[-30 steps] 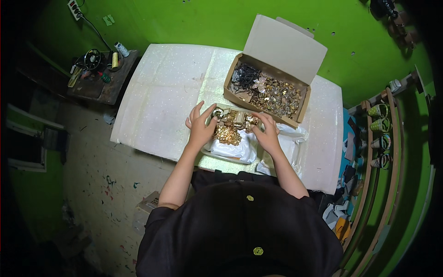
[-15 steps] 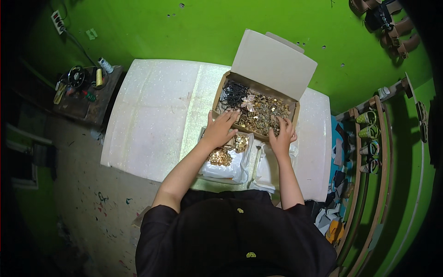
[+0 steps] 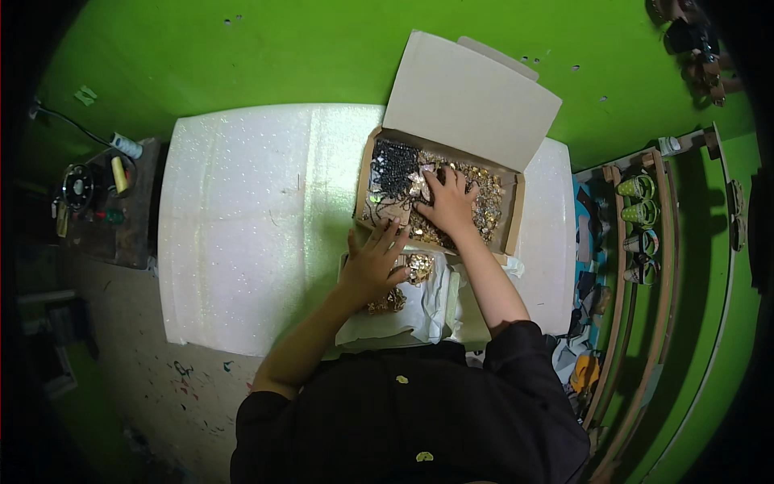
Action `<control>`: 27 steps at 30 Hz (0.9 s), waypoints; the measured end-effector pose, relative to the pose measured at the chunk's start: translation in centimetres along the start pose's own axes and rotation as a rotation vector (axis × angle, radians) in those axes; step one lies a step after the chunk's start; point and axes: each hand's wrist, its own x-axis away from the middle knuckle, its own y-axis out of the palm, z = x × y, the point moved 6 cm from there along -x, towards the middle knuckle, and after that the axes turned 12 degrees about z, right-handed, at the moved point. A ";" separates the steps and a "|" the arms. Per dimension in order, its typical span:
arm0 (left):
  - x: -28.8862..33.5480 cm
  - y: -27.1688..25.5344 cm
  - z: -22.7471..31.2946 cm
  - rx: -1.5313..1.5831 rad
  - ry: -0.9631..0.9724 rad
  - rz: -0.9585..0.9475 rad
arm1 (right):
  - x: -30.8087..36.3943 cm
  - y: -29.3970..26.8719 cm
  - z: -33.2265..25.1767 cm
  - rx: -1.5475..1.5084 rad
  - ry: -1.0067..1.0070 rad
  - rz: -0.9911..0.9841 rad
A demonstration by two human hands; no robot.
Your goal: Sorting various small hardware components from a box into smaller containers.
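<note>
Reaches into the box (image 3: 516, 206) with the right hand (image 3: 452, 208), spread wide over the trinkets (image 3: 488, 206) inside, right of the box's black beads (image 3: 393, 165), and holds the left hand (image 3: 373, 270), likewise wide, over the box's near edge, beside gold clusters (image 3: 419, 269) lying just on the box's near side.

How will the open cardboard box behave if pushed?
The box will probably slide rather than tip: it looks wide and low. Its raised lid may wobble, being one thin flap. The gold-toned pieces inside would likely shift, since they lie loosely heaped.
</note>
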 end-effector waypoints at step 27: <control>0.3 0.0 -0.5 0.004 0.036 -0.017 | 4.4 -2.0 2.5 -0.292 0.069 -0.284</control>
